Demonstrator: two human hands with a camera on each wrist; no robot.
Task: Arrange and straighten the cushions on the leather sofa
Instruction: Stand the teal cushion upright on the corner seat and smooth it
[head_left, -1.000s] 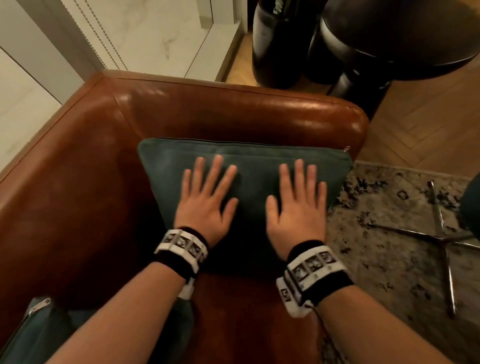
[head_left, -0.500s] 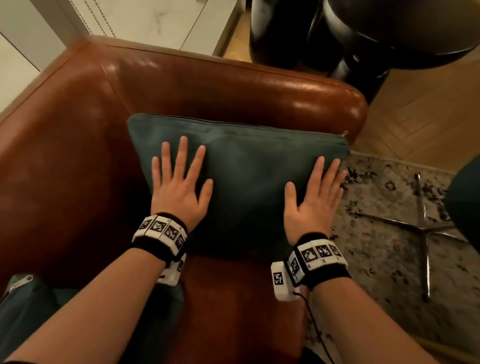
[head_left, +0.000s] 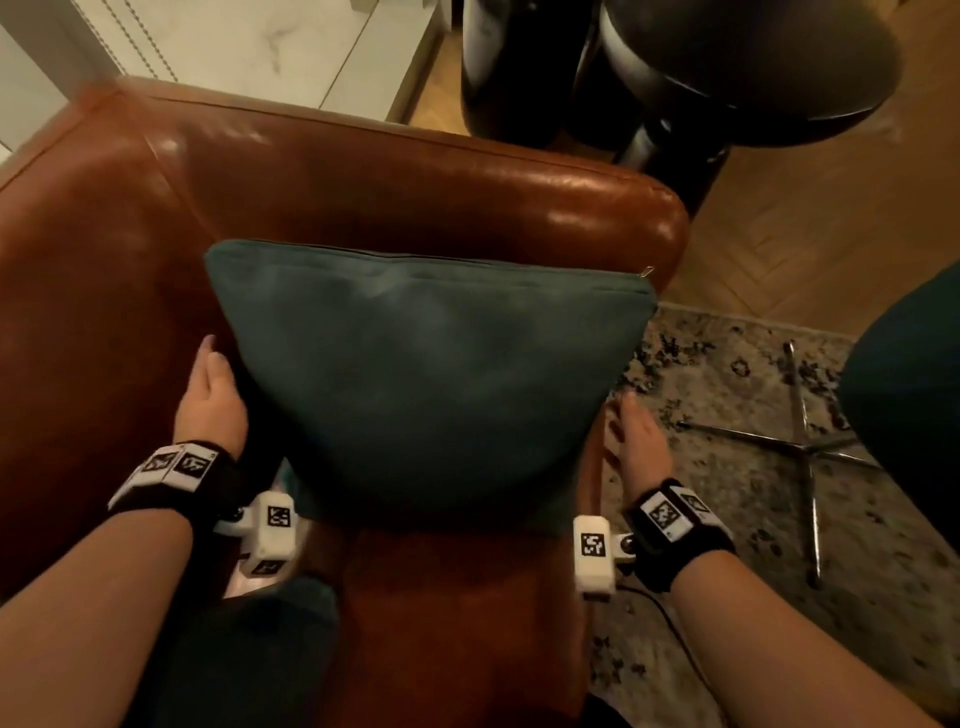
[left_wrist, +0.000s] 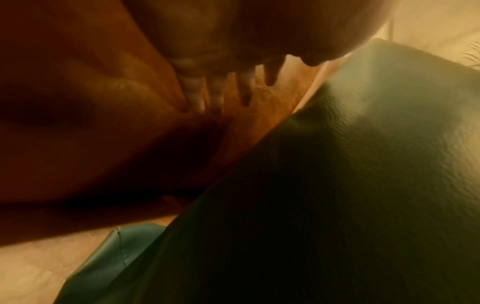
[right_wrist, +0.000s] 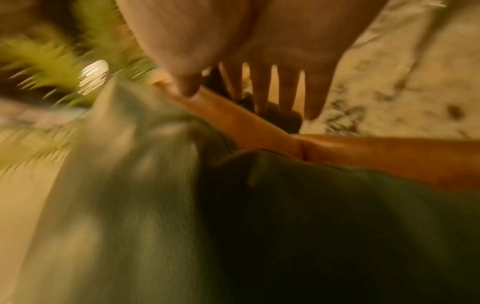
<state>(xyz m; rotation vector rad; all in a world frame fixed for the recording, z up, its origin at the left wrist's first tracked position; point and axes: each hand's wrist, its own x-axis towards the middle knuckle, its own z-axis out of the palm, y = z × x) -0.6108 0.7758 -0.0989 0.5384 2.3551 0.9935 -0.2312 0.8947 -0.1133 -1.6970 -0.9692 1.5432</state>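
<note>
A dark teal cushion (head_left: 431, 384) leans against the armrest of the brown leather sofa (head_left: 363, 192), its zip edge on top. My left hand (head_left: 210, 395) lies along the cushion's left side with straight fingers (left_wrist: 194, 92), beside the sofa back. My right hand (head_left: 631, 441) is at the cushion's right side, fingers (right_wrist: 285, 92) straight and spread, over the sofa's edge. Neither hand grips the cushion (right_wrist: 311, 226). A second teal cushion (head_left: 249, 654) lies on the seat under my left forearm; a corner of it (left_wrist: 116, 257) shows in the left wrist view.
A patterned rug (head_left: 779, 545) with a metal chair base (head_left: 805, 457) lies right of the sofa. Dark round furniture (head_left: 727, 78) stands behind the armrest on wooden flooring. A teal chair (head_left: 909, 389) is at the right edge.
Both hands slid outward from flat on the cushion's face to its left and right sides. The view has shifted slightly.
</note>
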